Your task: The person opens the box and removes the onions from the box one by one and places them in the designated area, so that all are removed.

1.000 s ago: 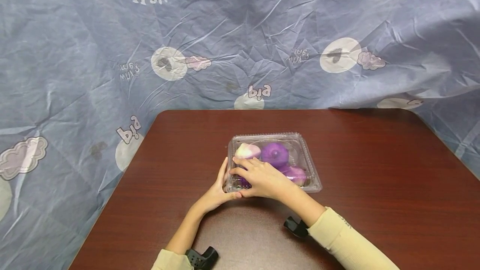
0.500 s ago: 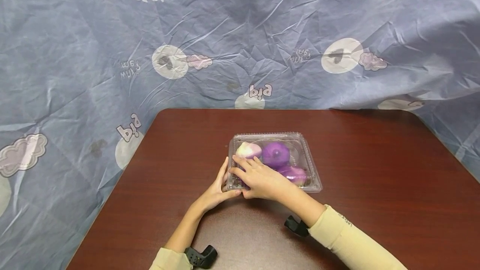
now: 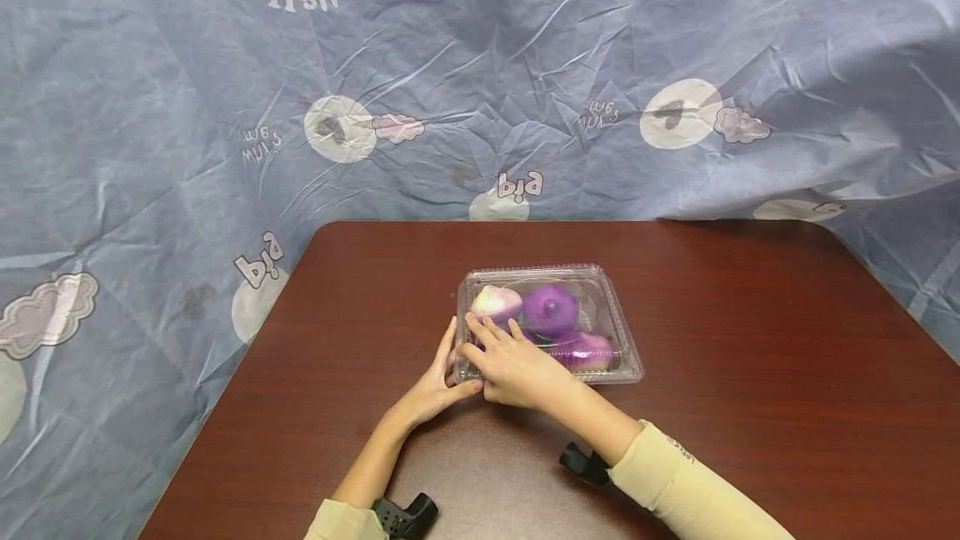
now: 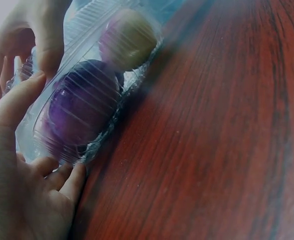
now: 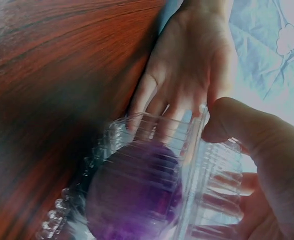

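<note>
A clear plastic clamshell box point(image 3: 624, 332) lies on the table with its lid down. Through it show several rounded purple and whitish pieces, among them a purple one with a nub point(image 3: 551, 308) and a pale pink-white one point(image 3: 497, 302). My left hand point(image 3: 431, 394) grips the near left corner, fingers along the left side and thumb at the front rim. From above, my right hand point(image 3: 525, 369) spreads its fingers over the lid, and its thumb presses the front rim close to the left thumb. In the left wrist view a purple piece point(image 4: 84, 105) shows behind the ribbed wall.
The box stands on a dark red-brown wooden table point(image 3: 750, 357). Behind and beside the table hangs a blue-grey printed cloth point(image 3: 450, 65). A black wrist camera point(image 3: 405, 515) sits at the left cuff, another point(image 3: 585, 463) at the right.
My right hand has shifted slightly toward the near edge of the box, its fingers moving a little over the lid. The left hand and the box stay in place.
</note>
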Demonstrator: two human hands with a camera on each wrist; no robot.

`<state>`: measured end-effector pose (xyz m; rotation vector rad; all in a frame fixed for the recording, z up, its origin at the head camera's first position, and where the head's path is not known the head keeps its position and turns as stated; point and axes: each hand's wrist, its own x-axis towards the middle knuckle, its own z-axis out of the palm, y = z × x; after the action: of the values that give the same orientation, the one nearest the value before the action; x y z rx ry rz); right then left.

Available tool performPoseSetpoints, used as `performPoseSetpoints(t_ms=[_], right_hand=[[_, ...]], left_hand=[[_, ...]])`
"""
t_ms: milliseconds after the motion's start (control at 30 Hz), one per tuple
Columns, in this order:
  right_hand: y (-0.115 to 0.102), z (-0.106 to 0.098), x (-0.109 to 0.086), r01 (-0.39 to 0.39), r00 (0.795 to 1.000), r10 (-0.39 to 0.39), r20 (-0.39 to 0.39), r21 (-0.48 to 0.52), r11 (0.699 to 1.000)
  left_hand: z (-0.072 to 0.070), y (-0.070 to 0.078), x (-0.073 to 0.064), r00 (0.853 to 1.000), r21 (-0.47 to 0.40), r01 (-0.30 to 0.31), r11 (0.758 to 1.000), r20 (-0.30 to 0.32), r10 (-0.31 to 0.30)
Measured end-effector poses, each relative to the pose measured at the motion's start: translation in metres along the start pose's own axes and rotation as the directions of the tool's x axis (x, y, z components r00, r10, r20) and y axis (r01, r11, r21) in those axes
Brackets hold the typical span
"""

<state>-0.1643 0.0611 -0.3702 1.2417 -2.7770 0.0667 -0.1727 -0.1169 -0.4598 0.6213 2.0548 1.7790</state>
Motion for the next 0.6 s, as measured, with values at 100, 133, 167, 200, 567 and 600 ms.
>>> performPoseSetpoints(t_ms=[100,133,167,200,567,600], right_hand=[[0.002,0.001,0.000,0.008,0.999,-0.008,-0.031,0.002,1.000],[0.003,0.001,0.000,0.011,0.999,-0.010,-0.036,0.010,1.000],[0.004,0.002,0.001,0.014,0.999,-0.013,-0.040,0.017,1.000],[0.005,0.002,0.001,0.017,0.999,-0.016,-0.045,0.025,1.000],[0.011,0.007,-0.001,0.082,0.991,-0.088,-0.105,-0.055,0.995],[0.011,0.009,-0.001,0.088,0.988,-0.096,-0.119,-0.073,0.993]], left_hand=[[0.000,0.000,0.000,1.000,-0.008,-0.018,1.000,0.016,0.018],[0.000,0.000,0.000,1.000,-0.011,-0.021,1.000,0.020,0.022],[-0.001,0.000,0.000,0.999,-0.021,-0.025,0.999,0.026,0.026],[-0.001,0.000,0.000,0.999,-0.033,-0.024,0.999,0.029,0.025],[-0.003,-0.001,-0.001,1.000,-0.047,-0.009,0.999,0.029,0.011],[-0.003,-0.001,-0.001,1.000,-0.041,-0.010,0.999,0.025,0.011]])
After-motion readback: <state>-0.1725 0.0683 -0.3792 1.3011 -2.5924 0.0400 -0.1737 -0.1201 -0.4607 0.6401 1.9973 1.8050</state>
